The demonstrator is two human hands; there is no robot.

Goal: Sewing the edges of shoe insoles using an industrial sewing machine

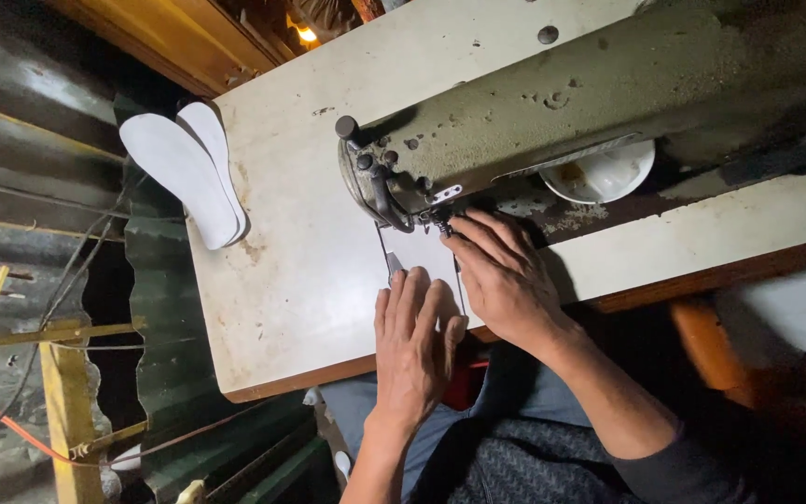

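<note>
Two hands rest on the white piece [419,257] that lies flat on the sewing table [300,271], directly below the needle area of the olive-green sewing machine [552,103]. Your left hand [412,341] lies palm down with the fingers held together and extended, pressing the near part of the piece against the table; the fingertips point toward the machine head. Your right hand [506,280] lies just beside it, on the right edge of the piece, palm down with the fingers slightly fanned; its fingertips reach up to the presser foot [442,224]. The piece runs between both hands, partly covered by them, with a bare strip visible ahead of the left fingertips. Whether the foot is lowered onto the piece cannot be determined. Two white insoles [188,173], overlapping, lie at the far left corner of the table, well apart from the hands. One white bowl [599,175] sits behind the machine arm.
</note>
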